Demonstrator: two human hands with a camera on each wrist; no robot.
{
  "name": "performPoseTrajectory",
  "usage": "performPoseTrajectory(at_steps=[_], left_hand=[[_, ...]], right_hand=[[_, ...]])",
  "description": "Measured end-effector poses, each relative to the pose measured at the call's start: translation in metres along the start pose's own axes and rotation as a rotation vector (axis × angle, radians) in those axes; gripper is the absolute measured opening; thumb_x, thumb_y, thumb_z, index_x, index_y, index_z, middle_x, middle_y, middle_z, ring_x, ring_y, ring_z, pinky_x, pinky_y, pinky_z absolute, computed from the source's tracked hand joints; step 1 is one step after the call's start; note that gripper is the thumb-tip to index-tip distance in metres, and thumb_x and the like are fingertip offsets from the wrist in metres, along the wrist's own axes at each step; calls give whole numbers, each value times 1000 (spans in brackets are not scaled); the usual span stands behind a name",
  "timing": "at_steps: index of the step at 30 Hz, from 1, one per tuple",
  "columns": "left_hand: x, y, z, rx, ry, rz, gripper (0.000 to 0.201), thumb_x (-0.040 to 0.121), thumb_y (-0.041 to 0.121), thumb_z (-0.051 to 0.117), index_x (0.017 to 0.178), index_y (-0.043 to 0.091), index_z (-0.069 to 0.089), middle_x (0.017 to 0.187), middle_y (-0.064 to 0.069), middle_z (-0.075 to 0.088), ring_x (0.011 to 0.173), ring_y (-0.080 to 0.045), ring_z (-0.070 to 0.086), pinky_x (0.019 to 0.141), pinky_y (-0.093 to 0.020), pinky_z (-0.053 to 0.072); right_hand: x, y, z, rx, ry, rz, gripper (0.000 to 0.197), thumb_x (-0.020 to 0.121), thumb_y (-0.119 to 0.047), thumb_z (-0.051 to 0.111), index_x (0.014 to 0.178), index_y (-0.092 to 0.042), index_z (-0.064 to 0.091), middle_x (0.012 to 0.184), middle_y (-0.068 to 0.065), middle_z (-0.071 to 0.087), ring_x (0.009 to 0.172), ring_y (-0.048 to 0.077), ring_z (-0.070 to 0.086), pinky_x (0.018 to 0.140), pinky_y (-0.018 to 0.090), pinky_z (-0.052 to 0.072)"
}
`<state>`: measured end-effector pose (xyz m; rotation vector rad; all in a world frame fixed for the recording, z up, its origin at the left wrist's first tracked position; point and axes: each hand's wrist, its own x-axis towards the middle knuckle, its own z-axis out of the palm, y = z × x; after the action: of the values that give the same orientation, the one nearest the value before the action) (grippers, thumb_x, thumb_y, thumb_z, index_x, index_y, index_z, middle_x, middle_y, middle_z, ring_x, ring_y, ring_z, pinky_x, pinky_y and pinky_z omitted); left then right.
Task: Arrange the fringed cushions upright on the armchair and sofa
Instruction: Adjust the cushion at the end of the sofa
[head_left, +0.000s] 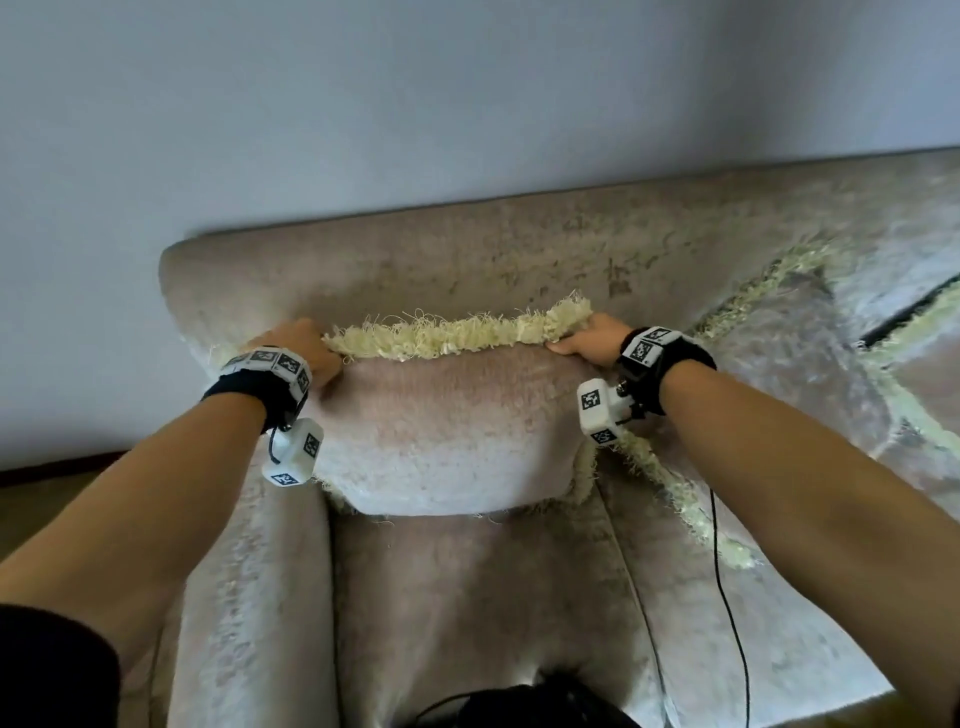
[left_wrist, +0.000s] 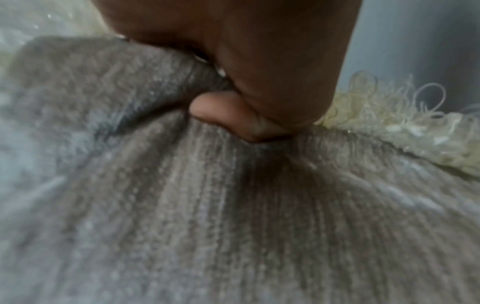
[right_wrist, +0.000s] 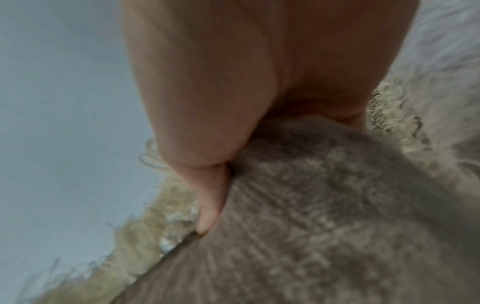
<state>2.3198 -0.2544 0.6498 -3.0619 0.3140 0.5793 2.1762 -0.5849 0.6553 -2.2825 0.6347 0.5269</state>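
Note:
A beige cushion (head_left: 441, 436) with a cream fringe (head_left: 457, 332) stands upright against the backrest of the sofa (head_left: 519, 244), at its left end beside the armrest. My left hand (head_left: 304, 348) grips its top left corner; in the left wrist view the thumb (left_wrist: 233, 117) pinches the fabric (left_wrist: 233, 216). My right hand (head_left: 589, 340) grips the top right corner, its thumb (right_wrist: 210, 203) pressed along the seam of the cushion (right_wrist: 324, 226). A second fringed cushion (head_left: 810, 364) leans against the backrest to the right.
The left armrest (head_left: 244, 597) runs down beside the cushion, with the seat (head_left: 478, 597) in front. A grey wall (head_left: 415, 104) rises behind the sofa. A thin black cable (head_left: 727, 613) hangs from my right wrist over the seat.

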Motion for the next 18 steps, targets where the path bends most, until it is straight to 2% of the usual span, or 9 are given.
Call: performPoseTrajectory(at_steps=[2,4,6,8,10,12,15,17,18], left_hand=[[-1,-4,2,-25,-23,-6,16,73,26,53,81,13,56,75,-10,64,66,-26,62,68,-33,54],[1,-3,-5,-48,-21,-20,15,74,25,54,82,12,57,76,-11,64,67,-26,62,66,-32,52],[7,-1,-14,-85,20,-24,14,74,25,55,79,12,58,74,-11,64,65,-26,62,62,-29,51],[16,0,-19,-121,75,-25,15,73,24,56,78,10,60,71,-10,64,59,-24,60,57,-28,49],[24,-1,-14,-156,76,-35,17,74,26,58,79,10,60,69,-9,63,55,-22,57,54,-27,47],[33,-6,3,-170,19,-59,26,74,38,60,82,13,59,71,-8,63,59,-22,60,58,-29,50],[39,-15,35,-133,-26,-118,45,71,60,61,88,18,63,77,-7,65,69,-26,64,78,-42,55],[40,-15,36,-103,36,-146,48,73,65,59,93,21,61,81,-7,63,75,-30,61,86,-47,51],[41,-15,32,-93,52,-146,46,75,63,59,93,21,60,81,-6,62,76,-31,60,88,-47,50]], right_hand=[[5,2,-1,-16,-43,-29,35,96,-27,60,125,-8,62,123,6,63,117,26,56,96,27,40],[12,1,-3,-18,-54,-57,37,97,-25,59,128,-6,59,127,9,61,122,28,53,101,30,39],[24,3,-6,-24,-33,-70,40,96,-28,60,130,-8,59,134,10,59,121,28,54,103,33,40],[37,6,-8,90,40,-55,43,91,-30,66,130,-13,60,127,3,61,107,22,58,91,29,43],[42,6,-8,167,88,-38,46,89,-30,69,131,-14,58,114,-2,58,98,16,54,84,25,39],[52,9,-1,143,71,-11,44,92,-25,67,132,-11,57,114,2,57,105,19,54,84,24,37],[72,22,22,54,80,-6,33,95,-23,61,125,-10,62,124,7,63,117,27,57,84,24,37],[83,24,29,100,157,10,23,94,-26,60,111,-12,67,116,7,68,103,28,62,81,27,40],[86,22,28,105,183,13,14,95,-24,59,97,-13,67,103,7,69,88,25,62,76,28,40]])
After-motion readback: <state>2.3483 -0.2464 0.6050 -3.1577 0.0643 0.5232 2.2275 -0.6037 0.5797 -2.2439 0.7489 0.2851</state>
